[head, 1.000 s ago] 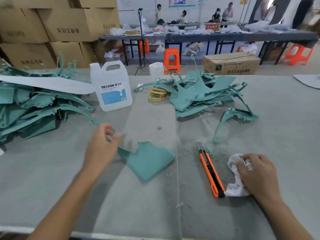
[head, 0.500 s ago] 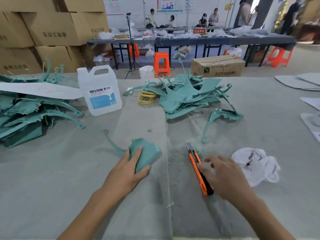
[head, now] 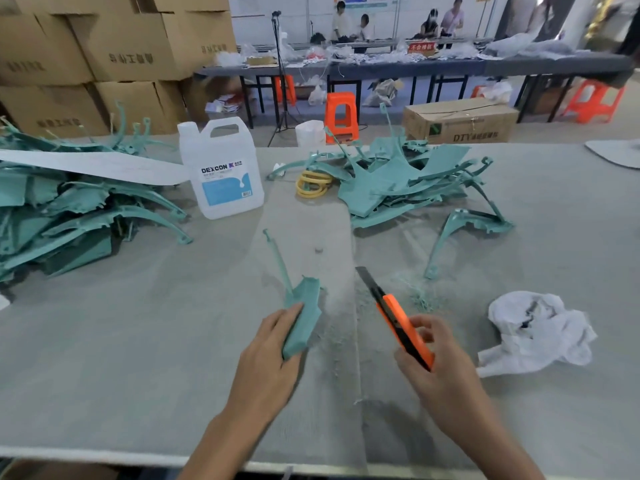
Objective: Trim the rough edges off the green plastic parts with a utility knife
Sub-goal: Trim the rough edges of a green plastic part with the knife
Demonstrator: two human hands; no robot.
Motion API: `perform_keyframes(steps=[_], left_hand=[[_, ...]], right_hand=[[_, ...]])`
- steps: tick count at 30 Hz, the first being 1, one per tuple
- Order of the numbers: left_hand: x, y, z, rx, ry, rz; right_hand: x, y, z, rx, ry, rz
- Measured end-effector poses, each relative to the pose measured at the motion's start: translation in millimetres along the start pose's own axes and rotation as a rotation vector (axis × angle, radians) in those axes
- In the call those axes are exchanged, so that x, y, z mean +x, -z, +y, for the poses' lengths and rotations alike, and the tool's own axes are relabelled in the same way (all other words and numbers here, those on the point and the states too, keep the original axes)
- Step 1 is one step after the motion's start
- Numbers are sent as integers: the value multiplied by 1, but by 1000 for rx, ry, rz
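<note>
On the tabletop we had the plastic part near the front in our left grip. The utility knife was just right of it in our right grip, blade pointing away. A crumpled rag lay further right. Behind the part stood a jug. Left of the jug lay one pile of parts; right of it lay a coil and a second pile, with a lone part before that pile. Beyond the far edge, stacked boxes stood at left, a stool and a carton at right.

Stacked cardboard boxes stand at left; long dark tables and orange stools cross the back.
</note>
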State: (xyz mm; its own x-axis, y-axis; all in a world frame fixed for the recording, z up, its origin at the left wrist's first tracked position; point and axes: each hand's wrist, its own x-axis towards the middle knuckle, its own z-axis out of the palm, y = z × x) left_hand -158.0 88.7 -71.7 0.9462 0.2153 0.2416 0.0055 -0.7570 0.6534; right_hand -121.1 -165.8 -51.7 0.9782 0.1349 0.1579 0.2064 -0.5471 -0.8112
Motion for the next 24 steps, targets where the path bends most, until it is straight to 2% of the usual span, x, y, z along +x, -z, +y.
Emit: perform_keyframes(steps=[4, 8, 15, 19, 24], left_hand=[[2, -8, -11, -16, 4, -77], [4, -8, -18, -115, 22, -41], [7, -2, -19, -392, 142, -32], [8, -1, -21, -427, 172, -32], [11, 4, -20, -398, 221, 22]], right_hand=[[-14, 0, -11, 151, -40, -138], [-9, 3, -16, 122, -14, -232], [6, 2, -22, 254, -11, -358], [20, 0, -22, 100, 68, -360], [49, 0, -23, -134, 149, -235]])
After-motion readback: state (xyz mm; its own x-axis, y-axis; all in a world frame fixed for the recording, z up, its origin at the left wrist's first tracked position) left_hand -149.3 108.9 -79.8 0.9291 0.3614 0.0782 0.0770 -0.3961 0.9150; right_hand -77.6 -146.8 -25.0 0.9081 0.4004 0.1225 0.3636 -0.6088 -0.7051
